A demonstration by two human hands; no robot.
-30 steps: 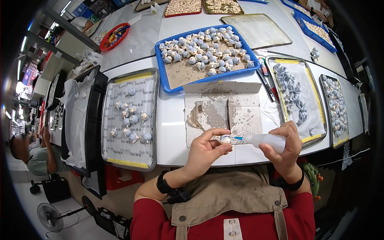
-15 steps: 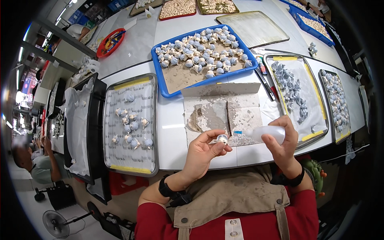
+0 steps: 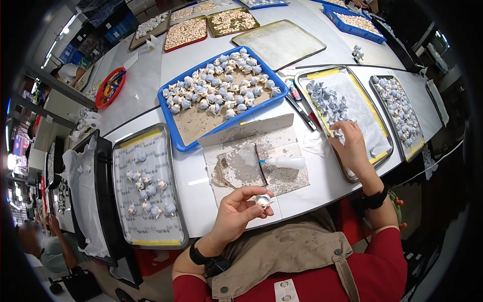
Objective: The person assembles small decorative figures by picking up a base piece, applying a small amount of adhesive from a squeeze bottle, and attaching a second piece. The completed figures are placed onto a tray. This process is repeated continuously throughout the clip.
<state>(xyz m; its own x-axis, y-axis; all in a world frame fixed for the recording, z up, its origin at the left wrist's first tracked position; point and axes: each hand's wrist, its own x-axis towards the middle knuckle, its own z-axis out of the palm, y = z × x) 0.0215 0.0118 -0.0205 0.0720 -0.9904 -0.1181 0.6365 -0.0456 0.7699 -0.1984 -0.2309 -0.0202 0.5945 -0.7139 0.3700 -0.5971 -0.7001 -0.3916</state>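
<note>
My left hand (image 3: 241, 214) pinches a small cream-and-blue-grey figurine (image 3: 262, 201) between thumb and fingers, just in front of the cardboard sheet. My right hand (image 3: 354, 148) reaches over the left edge of a metal tray (image 3: 346, 173) lined with white paper. Its thumb and fingertips close round a small blue-grey piece (image 3: 338, 133), partly hidden by the fingers. More curled blue-grey pieces (image 3: 326, 98) lie heaped in that tray. On the stained cardboard (image 3: 236, 173), a white squeeze bottle (image 3: 287, 162) with a blue nozzle lies on its side, touched by neither hand.
A blue tray (image 3: 177, 132) full of similar figurines stands beyond the cardboard. To the left lies a paper-lined tray (image 3: 151, 234) with several figurines. Another filled tray (image 3: 400, 113) is at far right. A black marker-like tool (image 3: 302, 115) lies by the right tray. A person (image 3: 55, 251) sits at left.
My right hand has let go of the squeeze bottle, now lying on the cardboard, and moved right to the tray of blue-grey pieces. The left hand still holds the figurine. The view has shifted.
</note>
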